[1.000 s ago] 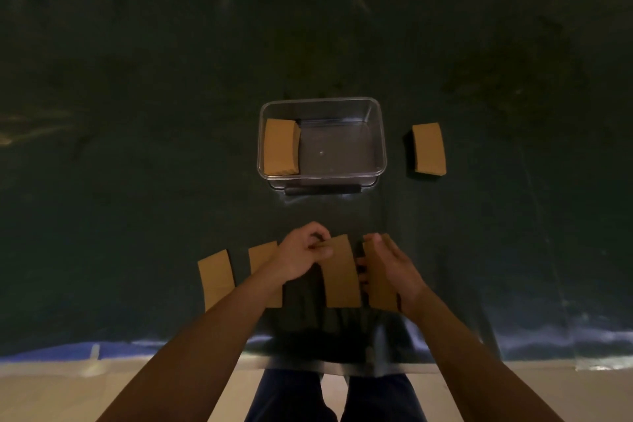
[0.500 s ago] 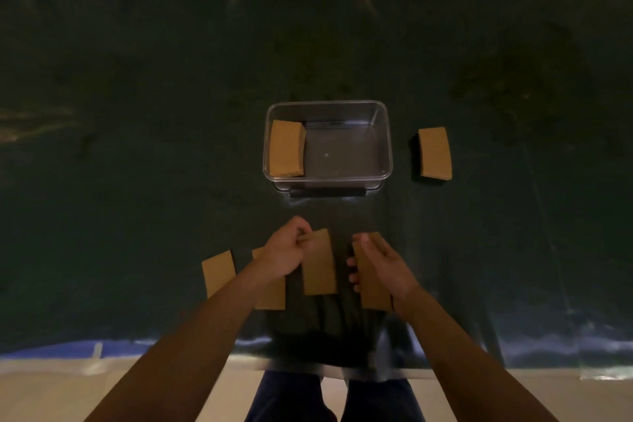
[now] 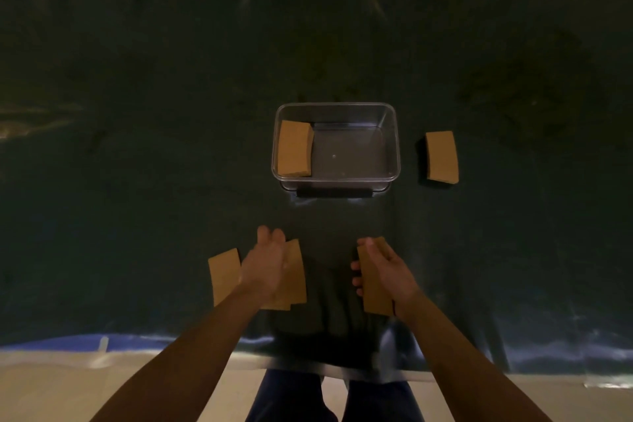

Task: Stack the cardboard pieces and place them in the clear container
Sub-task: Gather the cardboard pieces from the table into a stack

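Note:
The clear container (image 3: 390, 144) stands mid-table with a stack of cardboard pieces (image 3: 294, 147) in its left end. Another stack (image 3: 442, 156) lies on the cloth to its right. Near the front edge, my left hand (image 3: 267, 264) rests over two overlapping cardboard pieces (image 3: 296, 271), one laid on the other. A single piece (image 3: 224, 274) lies flat just left of that hand. My right hand (image 3: 387, 271) grips a cardboard piece (image 3: 375, 288) by its long edges, thumb on top.
A dark green cloth (image 3: 171, 147) covers the table, with wrinkles along the back. The table's front edge (image 3: 137, 349) shows a blue strip. My legs (image 3: 329, 397) are below it, over a pale floor.
My left hand carried its cardboard piece leftward and laid it over the neighbouring piece. My right hand kept its piece and shifted slightly right. The gap between the hands widened.

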Motion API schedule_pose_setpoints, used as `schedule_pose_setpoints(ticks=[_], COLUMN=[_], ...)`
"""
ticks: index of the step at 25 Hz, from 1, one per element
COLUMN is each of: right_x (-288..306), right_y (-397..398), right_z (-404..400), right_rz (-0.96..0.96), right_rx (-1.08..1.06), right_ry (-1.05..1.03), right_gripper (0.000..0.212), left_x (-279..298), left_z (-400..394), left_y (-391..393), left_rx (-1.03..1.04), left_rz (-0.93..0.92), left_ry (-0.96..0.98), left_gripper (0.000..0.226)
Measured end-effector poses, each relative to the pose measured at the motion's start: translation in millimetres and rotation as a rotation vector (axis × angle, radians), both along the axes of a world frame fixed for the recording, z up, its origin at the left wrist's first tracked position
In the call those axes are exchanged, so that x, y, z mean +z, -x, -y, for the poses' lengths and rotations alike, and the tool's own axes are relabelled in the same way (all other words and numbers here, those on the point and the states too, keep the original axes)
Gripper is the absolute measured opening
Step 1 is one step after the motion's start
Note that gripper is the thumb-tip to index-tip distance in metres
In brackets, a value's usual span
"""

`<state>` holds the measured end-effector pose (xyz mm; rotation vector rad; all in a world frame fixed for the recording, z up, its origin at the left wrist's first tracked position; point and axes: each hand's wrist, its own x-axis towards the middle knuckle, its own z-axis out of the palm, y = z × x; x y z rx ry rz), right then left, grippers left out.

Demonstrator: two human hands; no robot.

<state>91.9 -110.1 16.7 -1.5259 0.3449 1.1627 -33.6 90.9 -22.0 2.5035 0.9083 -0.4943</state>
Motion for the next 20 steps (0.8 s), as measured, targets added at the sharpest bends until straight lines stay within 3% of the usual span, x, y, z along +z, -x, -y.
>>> schedule_pose_setpoints(ticks=[3, 4, 8, 10, 13, 15, 20], right_x=[1, 0, 1, 5, 14, 19, 29], right_y=[0, 1, 7, 9, 12, 14, 22], right_z=[0, 0, -6, -9, -11, -13, -22], right_rz=[0.011, 0.011, -0.016, -0.058, -0.215, -0.306, -0.398], right_rx=[-0.006, -0.007, 0.028, 0.126, 0.168, 0.161, 0.109], right_ry=[-0.002, -0.006, -0.042, -0.025, -0.033, -0.168, -0.260], right_gripper=[0.032, 0.034, 0.051, 0.064, 0.070, 0.071, 0.078], left_x=[9, 15, 47, 60, 67, 70, 67], left_z=[1, 0, -1, 7, 19, 24, 26], left_y=[-2, -4, -23, -31, -40, -42, -40], left_rx=[-0.113, -0.127, 0.150, 0.250, 0.299, 0.327, 0.192], left_rz=[-0.018, -0.035, 0.001, 0.064, 0.171, 0.218, 0.308], left_ry=[-0.164, -0.099, 0.734, 0.963, 1.031, 1.032, 0.883], left_gripper=[0.028, 0.026, 0.024, 0.029, 0.029, 0.029, 0.031])
